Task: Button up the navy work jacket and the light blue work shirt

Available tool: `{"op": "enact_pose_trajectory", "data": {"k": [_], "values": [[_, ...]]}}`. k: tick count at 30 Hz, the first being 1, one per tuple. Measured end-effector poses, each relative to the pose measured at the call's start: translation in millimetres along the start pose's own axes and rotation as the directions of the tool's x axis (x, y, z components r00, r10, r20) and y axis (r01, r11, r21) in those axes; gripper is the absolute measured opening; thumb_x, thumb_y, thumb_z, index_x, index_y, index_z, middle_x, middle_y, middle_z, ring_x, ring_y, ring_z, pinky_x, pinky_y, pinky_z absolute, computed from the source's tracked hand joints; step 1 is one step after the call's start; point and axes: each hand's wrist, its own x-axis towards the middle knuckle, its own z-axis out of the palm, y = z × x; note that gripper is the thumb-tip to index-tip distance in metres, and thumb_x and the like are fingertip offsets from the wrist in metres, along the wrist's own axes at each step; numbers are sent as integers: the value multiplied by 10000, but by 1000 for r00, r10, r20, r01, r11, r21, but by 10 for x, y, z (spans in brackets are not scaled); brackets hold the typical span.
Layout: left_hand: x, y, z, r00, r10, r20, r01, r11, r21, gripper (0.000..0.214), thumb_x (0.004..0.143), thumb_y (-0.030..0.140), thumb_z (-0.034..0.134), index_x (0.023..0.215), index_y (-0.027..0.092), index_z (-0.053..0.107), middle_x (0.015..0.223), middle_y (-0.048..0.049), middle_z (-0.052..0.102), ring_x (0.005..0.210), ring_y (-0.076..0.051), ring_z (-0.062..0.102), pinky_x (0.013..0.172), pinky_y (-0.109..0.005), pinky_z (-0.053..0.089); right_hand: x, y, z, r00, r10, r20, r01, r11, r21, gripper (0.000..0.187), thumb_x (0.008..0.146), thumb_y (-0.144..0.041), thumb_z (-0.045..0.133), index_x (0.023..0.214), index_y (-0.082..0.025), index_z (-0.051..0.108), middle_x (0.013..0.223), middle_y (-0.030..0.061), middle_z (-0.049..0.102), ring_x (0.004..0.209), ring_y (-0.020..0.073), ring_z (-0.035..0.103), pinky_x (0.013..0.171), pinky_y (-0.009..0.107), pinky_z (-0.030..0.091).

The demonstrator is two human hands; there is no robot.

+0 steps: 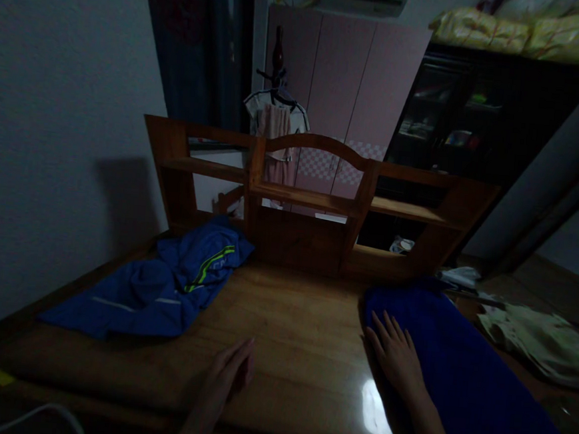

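My right hand lies flat on a deep blue cloth, its fingers spread near the cloth's left edge. The cloth forms a long, smooth strip down the right side of a bare wooden bed board. Over the middle of the board is my left hand, fingers curled together and nothing visible in them. To its left, a crumpled blue garment with a yellow-green stripe and pale lettering rests near the wall side.
A wooden headboard with open shelves stands at the far end. Behind it are a clothes stand, a pink wardrobe and a dark cabinet. Pale green cloth lies at the right. A white cable runs at the lower left.
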Motion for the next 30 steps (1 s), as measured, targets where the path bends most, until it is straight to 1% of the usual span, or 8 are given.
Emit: {"op": "enact_pose_trajectory", "data": {"k": [6, 8, 11, 13, 16, 22, 26, 30], "values": [[128, 140, -298, 986, 150, 67, -164, 923, 349, 292, 808, 479, 559, 829, 189, 582, 802, -35, 626, 781, -180, 610, 708, -256, 487, 11, 73, -8, 997, -62, 37, 61, 998, 26, 514, 968, -416, 202, 1426, -254, 370, 1491, 37, 315, 1394, 248, 225, 1100, 498, 226], [238, 192, -592, 943, 333, -16, -265, 777, 571, 288, 818, 459, 533, 939, 206, 598, 1004, -67, 632, 971, -228, 601, 870, -337, 476, 3, 68, -16, 997, -65, 35, 64, 997, 30, 509, 966, -413, 210, 1418, -255, 384, 1489, 34, 319, 1396, 248, 219, 1101, 501, 227], [423, 186, -1172, 800, 600, -8, -307, 421, 853, 408, 811, 436, 524, 1148, 206, 552, 1248, -94, 534, 1190, -275, 482, 1044, -435, 355, -6, 67, -25, 995, -95, 37, 94, 995, 28, 499, 964, -392, 215, 1401, -257, 414, 1487, 33, 325, 1403, 251, 195, 1103, 510, 217], [518, 104, -1552, 791, 606, 85, -293, 254, 922, 518, 801, 440, 526, 1252, 186, 492, 1291, -108, 506, 1218, -289, 454, 1050, -449, 349, -8, 75, -14, 995, -92, 34, 91, 995, 35, 504, 962, -389, 218, 1407, -244, 406, 1487, 45, 325, 1401, 254, 201, 1105, 511, 215], [575, -67, -1939, 836, 546, 55, -182, 181, 967, 575, 813, 443, 501, 1306, 154, 438, 1265, -125, 527, 1156, -292, 494, 994, -424, 395, -5, 87, 22, 997, -79, 26, 77, 994, 74, 500, 962, -398, 227, 1397, -245, 419, 1476, 41, 348, 1395, 257, 221, 1107, 517, 213], [399, -155, -2009, 881, 424, -210, 104, 259, 960, 465, 804, 349, 483, 1206, 118, 530, 936, -121, 624, 889, -279, 581, 814, -359, 449, -14, -147, -347, 975, 95, -202, -5, 913, 408, 505, 953, -456, 296, 1357, -197, 453, 1380, 90, 480, 1279, 244, 434, 1076, 427, 335], [229, -54, -1937, 876, 340, -342, 174, 438, 882, 412, 786, 354, 501, 1156, 180, 551, 895, -82, 632, 776, -249, 601, 687, -310, 451, -262, -636, -1272, 901, 211, -379, 75, 784, 616, 451, 950, -407, 388, 1373, -251, 397, 1174, 40, 636, 1074, 202, 604, 929, 348, 476], [139, 46, -1813, 883, 244, -401, 127, 698, 705, 372, 758, 400, 528, 1062, 190, 576, 992, -64, 661, 889, -260, 622, 721, -294, 484, -805, -1010, -2086, 772, 126, -623, 283, 810, 514, 454, 879, -368, 505, 1329, -312, 469, 1045, 20, 689, 966, 215, 651, 873, 361, 524]]}}
